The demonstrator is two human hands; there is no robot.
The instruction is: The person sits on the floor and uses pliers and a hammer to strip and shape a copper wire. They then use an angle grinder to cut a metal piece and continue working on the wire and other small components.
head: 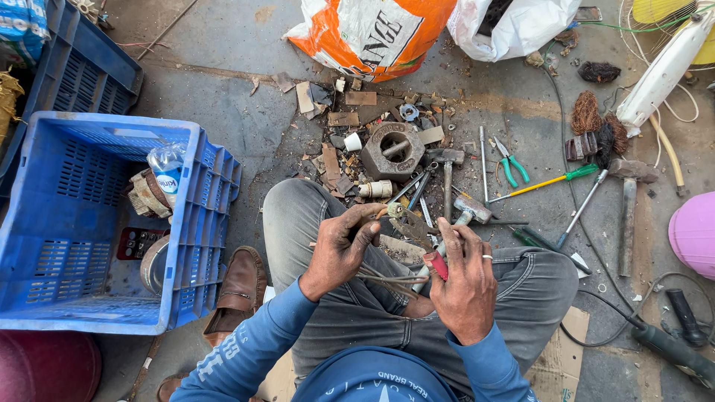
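I sit on the floor with my knees bent, both hands over my lap. My left hand (341,249) is closed around a small part with stiff wires (387,281) trailing from it toward my right. My right hand (463,279) grips a red-handled tool (436,265), its tip pointing at the part in the left hand. A ring shows on one right finger. The two hands are close together, nearly touching. What the part itself is stays hidden under my fingers.
A blue plastic crate (201,186) with a bottle and scraps stands at left. Ahead lie a heavy metal block (392,151), hammers (447,171), green pliers (511,164), a yellow screwdriver (547,181), debris and sacks (372,33). A power tool with cable (674,350) lies at right.
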